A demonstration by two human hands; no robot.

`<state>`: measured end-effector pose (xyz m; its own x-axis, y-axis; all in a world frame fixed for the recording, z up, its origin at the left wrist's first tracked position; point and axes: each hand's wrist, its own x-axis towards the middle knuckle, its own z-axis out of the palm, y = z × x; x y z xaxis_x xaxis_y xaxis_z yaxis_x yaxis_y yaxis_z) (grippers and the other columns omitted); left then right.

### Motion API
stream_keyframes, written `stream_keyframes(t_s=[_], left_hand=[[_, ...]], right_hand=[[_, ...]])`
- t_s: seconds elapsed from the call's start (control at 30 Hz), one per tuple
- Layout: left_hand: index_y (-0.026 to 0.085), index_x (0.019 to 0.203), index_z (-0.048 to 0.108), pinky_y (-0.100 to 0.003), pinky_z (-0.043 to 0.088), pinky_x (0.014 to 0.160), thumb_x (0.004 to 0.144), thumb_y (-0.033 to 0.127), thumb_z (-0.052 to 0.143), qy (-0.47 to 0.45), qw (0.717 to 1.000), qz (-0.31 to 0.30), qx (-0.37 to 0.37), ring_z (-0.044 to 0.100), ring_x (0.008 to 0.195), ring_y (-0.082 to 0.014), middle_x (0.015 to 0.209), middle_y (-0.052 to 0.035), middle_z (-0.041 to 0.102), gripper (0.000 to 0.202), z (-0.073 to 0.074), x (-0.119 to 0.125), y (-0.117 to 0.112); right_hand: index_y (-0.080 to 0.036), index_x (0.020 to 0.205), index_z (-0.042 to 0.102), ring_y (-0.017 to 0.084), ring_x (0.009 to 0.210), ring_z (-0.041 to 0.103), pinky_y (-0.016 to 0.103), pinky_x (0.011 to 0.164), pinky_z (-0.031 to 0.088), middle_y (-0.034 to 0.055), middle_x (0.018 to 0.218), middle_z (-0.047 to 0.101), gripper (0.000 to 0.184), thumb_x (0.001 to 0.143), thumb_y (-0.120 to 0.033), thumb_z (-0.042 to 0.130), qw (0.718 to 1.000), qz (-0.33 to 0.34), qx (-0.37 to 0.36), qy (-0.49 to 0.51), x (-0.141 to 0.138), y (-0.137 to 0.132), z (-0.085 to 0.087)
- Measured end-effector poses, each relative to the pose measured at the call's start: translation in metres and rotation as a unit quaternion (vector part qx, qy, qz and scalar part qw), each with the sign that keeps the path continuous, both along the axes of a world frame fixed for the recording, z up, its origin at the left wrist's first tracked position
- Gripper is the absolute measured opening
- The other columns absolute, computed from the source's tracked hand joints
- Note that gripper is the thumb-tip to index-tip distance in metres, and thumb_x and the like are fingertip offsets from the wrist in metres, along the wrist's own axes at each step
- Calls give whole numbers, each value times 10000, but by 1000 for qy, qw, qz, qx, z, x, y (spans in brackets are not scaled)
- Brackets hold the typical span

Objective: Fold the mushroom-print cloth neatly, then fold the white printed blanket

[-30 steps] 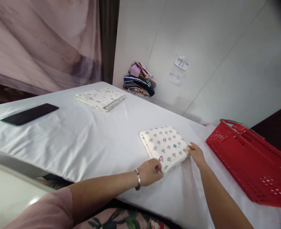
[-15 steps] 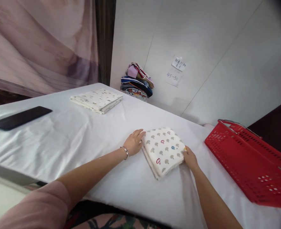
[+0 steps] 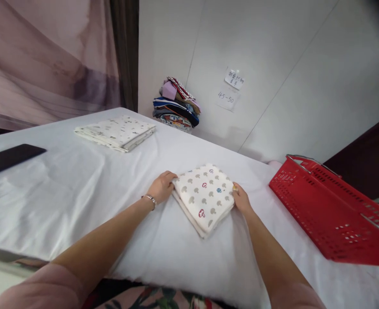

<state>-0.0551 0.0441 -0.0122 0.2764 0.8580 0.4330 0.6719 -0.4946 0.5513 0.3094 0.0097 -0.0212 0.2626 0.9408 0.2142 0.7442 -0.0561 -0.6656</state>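
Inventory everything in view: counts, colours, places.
Mushroom-print cloth: 1, mostly white, between the hands
Other folded cloth: 1, white, dark-printed, far left on table
Flat slab: 1, black, left edge
Table cover: 1, white, under both cloths
Basket: 1, red, right side
Clothes pile: 1, multicoloured, by the wall
Paper notes: 2, white, on the wall
Wall: 1, pale grey, behind
Curtain: 1, pink, upper left
Bracelet: 1, silver, left wrist
Floral garment: 1, pink, bottom edge
Left hand: 1, bare, at mushroom-print cloth's left corner
Right hand: 1, bare, at its right corner
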Motion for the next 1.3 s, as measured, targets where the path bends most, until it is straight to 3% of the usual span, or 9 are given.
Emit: stream_keyframes(t_s=[0.23, 0.37, 0.47, 0.63, 0.77, 0.97, 1.3], left_hand=[[172, 994, 552, -322, 448, 842, 711, 84, 399, 65, 997, 35, -9, 523, 959, -206, 1015, -66, 565, 333, -3, -4, -1], [145, 1063, 542, -385, 414, 884, 703, 72, 412, 105, 992, 26, 59, 498, 1018, -241, 1076, -103, 559, 390, -1, 3, -12], [146, 1125, 524, -435, 364, 926, 688, 51, 425, 130, 982, -25, 132, 440, 1121, -266, 1170, -118, 531, 457, 4, 15, -34], [176, 1123, 529, -447, 287, 992, 720, 26, 394, 136, 963, -166, 161, 461, 1097, -222, 1128, -89, 565, 451, 14, 43, -78], [200, 1108, 533, -435, 261, 1008, 741, 72, 429, 110, 962, -216, 125, 493, 1030, -196, 1075, -67, 582, 402, 18, 61, -101], [222, 1060, 563, -435, 261, 997, 719, 150, 515, 87, 969, -210, 92, 497, 990, -199, 1024, -45, 594, 351, 17, 76, -113], [216, 1009, 586, -431, 292, 972, 711, 159, 530, 65, 976, -196, 71, 503, 959, -197, 990, -42, 600, 309, 16, 77, -115]], right_hand=[[-175, 1181, 545, 220, 1137, 474, 383, 998, 341, 76, 1212, 547, 444, 770, -253, 395, 999, -20, 22, 15, -3, 4, -5], [-138, 1187, 531, 248, 1122, 475, 411, 985, 343, 122, 1211, 533, 463, 770, -314, 434, 996, -71, 39, 25, -4, -6, -6], [-144, 1173, 531, 244, 1116, 462, 413, 967, 355, 121, 1211, 519, 453, 763, -319, 448, 991, -94, 87, 27, -14, -19, -2], [-187, 974, 621, 201, 991, 519, 381, 906, 401, 74, 1032, 594, 269, 774, -258, 456, 974, -31, 224, 22, -47, -57, 8], [-208, 943, 621, 180, 910, 545, 341, 821, 446, 50, 944, 613, 206, 814, -222, 461, 971, 29, 234, 41, -71, -90, 10], [-228, 992, 617, 181, 923, 530, 352, 834, 448, 47, 945, 606, 239, 825, -161, 460, 968, 108, 224, -18, -87, -116, 12], [-222, 1109, 588, 219, 1025, 475, 397, 869, 424, 90, 1106, 535, 328, 842, -125, 422, 956, 140, 200, -164, -91, -117, 18]])
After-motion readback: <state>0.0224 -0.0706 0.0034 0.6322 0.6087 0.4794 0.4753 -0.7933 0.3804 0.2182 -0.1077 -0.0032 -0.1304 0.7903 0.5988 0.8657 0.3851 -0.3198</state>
